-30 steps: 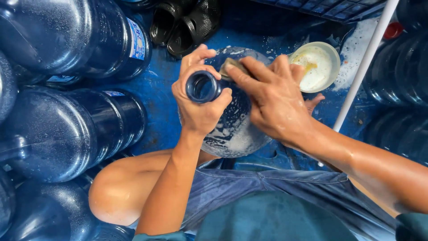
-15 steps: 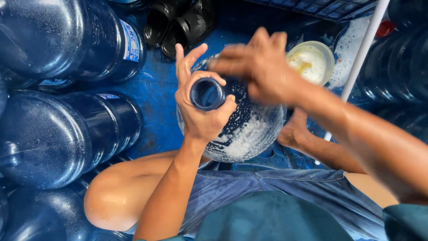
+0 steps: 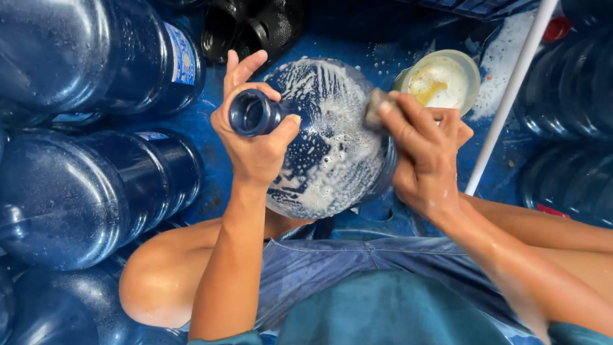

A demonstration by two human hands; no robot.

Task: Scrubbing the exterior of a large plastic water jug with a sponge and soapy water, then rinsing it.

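Note:
A big blue water jug [image 3: 325,147] covered in white soap foam stands between my knees, its open neck [image 3: 250,114] facing up at me. My left hand [image 3: 254,144] is wrapped around that neck and holds the jug steady. My right hand [image 3: 424,153] presses a small grey sponge [image 3: 377,105] against the jug's right shoulder. Foam streaks run down the jug's wall.
Several large blue jugs [image 3: 76,191] lie stacked at the left, and more blue jugs [image 3: 568,128] stand at the right. A pale bowl [image 3: 469,70] with yellowish soapy liquid sits behind the jug. A white pole [image 3: 511,89] slants across the right. Black caps [image 3: 249,25] lie at the top.
My right hand has come down from above the jug's neck to its right side with the sponge. The jug now shows more foam. My left hand has stayed on the neck.

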